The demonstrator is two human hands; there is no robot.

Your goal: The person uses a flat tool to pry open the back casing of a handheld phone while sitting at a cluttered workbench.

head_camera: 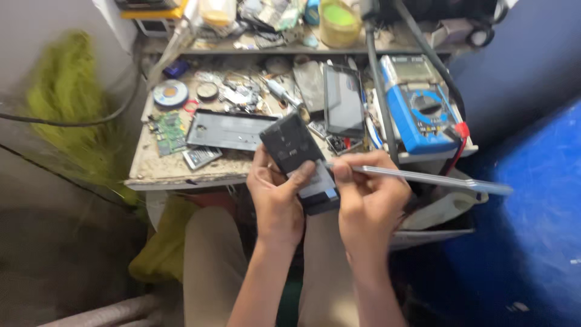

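My left hand (275,197) grips an opened black phone (298,158) with its back off, held tilted above my lap in front of the workbench. The thumb lies across the phone's lower part. My right hand (370,197) pinches long metal tweezers (423,177) whose handle runs out to the right. The tweezers' tip sits by the phone's right edge.
The cluttered bench (163,171) holds a grey phone back cover (227,129), a green circuit board (167,130), a dark phone screen (343,100), a solder reel (170,93) and a blue multimeter (419,103). A shelf above carries a yellow-green tub (339,22). A blue surface (532,200) stands at right.
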